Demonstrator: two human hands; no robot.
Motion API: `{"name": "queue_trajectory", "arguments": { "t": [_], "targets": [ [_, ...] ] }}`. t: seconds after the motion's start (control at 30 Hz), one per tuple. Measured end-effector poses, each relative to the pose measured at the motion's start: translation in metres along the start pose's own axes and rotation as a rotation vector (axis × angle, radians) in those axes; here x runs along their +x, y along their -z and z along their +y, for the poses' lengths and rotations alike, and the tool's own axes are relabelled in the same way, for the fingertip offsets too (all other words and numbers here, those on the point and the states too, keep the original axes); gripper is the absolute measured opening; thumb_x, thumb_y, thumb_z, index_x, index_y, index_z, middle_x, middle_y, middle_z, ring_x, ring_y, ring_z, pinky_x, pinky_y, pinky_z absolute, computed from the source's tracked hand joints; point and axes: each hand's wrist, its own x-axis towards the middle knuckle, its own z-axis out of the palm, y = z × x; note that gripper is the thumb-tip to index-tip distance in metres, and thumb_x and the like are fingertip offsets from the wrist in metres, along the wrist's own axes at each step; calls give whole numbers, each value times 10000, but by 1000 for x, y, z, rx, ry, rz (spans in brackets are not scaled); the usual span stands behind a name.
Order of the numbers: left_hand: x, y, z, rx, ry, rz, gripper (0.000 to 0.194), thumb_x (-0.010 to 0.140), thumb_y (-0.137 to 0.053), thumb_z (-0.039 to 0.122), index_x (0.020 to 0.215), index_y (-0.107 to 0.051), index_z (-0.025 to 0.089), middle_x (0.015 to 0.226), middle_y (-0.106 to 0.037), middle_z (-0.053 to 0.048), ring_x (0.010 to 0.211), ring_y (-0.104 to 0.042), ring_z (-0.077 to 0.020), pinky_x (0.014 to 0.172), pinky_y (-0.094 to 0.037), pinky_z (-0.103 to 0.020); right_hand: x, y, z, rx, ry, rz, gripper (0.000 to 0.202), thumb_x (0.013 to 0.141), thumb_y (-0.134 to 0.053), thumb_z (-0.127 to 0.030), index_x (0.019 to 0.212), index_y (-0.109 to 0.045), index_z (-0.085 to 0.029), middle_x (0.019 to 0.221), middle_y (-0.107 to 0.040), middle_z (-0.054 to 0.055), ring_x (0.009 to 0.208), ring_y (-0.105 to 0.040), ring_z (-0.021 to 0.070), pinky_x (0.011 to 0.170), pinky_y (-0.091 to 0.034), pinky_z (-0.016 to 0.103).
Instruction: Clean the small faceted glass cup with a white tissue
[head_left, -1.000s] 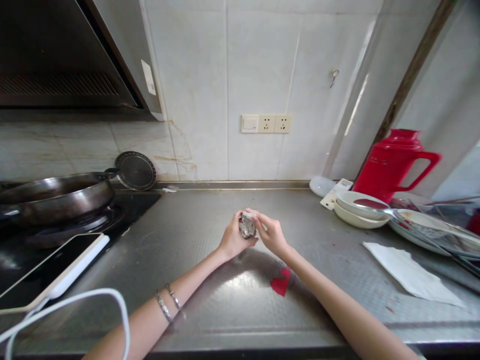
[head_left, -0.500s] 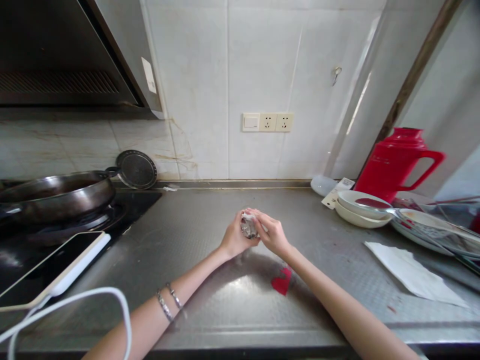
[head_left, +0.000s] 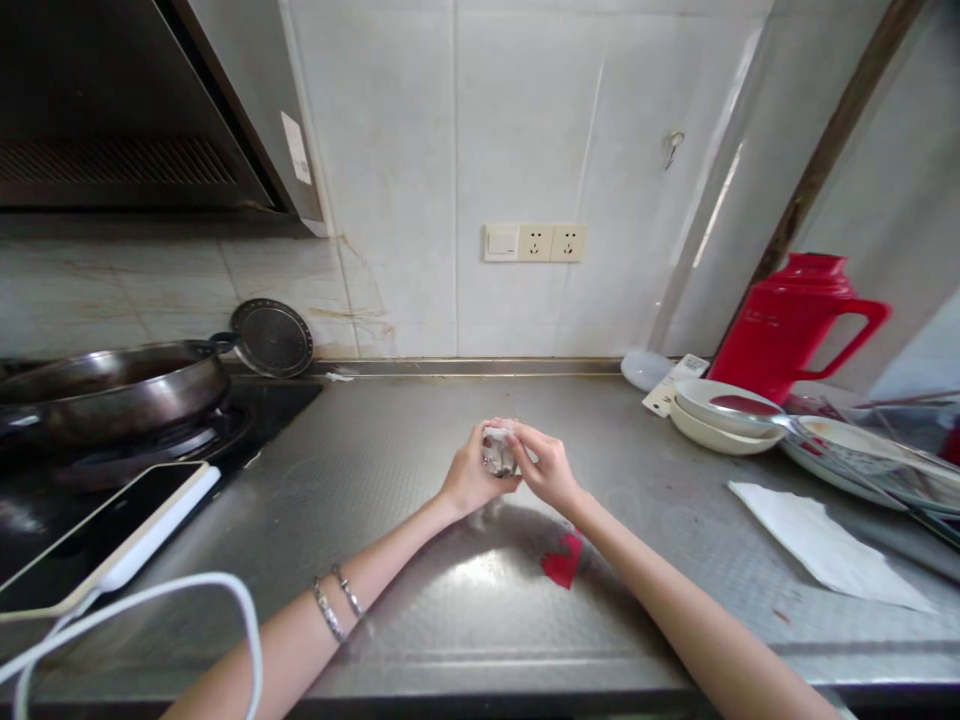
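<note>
Above the middle of the steel counter (head_left: pixel 360 560), my left hand (head_left: pixel 470 475) is wrapped round a small silvery, foil-like object (head_left: pixel 498 453). My right hand (head_left: pixel 547 465) is on the object's right side, with its fingers bent over the top edge and touching it. Both hands nearly meet round the object, and its far side is hidden. A torn red piece (head_left: pixel 562 560) lies flat on the counter just below my right wrist.
Left, a steel pan (head_left: pixel 112 395) is on the stove, with a phone (head_left: pixel 105 530) and white cable (head_left: pixel 244 600) nearer. Right are a red thermos (head_left: pixel 784 325), stacked bowls (head_left: pixel 724 435), plates (head_left: pixel 847 470) and a white paper (head_left: pixel 825 545).
The fingers of my right hand have shifted slightly on the silvery object, and a little more of its face shows. My left hand has barely moved.
</note>
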Motion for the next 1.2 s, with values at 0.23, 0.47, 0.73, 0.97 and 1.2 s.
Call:
{"name": "queue_trajectory", "arguments": {
  "t": [0.23,0.47,0.73,0.97,1.2],
  "targets": [
    [0,1,5,1,94,-11,745,538,-800,273,1174,-421,189,1014,-664,-64,871,-647,-200,771,-498,-306,-5,-3,0,-36,-133,102,262,946,-426,-263,934,-670,-171,881,-731,63,806,-703,200,709,-571,281],
    [4,2,2,1,120,58,702,539,-795,287,1133,-433,194,996,-674,-53,844,-652,-189,727,-498,-279,-3,-4,0,-16,161,-19,298,925,-425,-157,1169,-595,-173,1166,-664,94,1131,-599,224,1010,-460,401],
    [3,1,3,14,144,68,730,523,-815,335,1133,-446,181,921,-669,-47,801,-652,-192,730,-502,-298,-6,-3,4,43,-207,116,303,944,-431,-312,893,-694,-170,825,-727,56,814,-699,205,729,-561,301],
    [10,3,1,-187,270,74,571,568,-776,314,1041,-493,164,834,-674,-29,616,-617,-134,535,-475,-229,-7,-7,0,39,141,-31,362,933,-412,-167,1263,-558,-193,1201,-648,87,1187,-561,213,1063,-417,432],
    [6,2,8,-181,269,55,569,536,-808,298,1017,-547,143,843,-676,-35,699,-630,-148,607,-489,-236,-7,-10,0,63,-297,139,316,947,-432,-326,973,-703,-165,914,-742,61,831,-711,221,717,-587,310]
  ]
}}
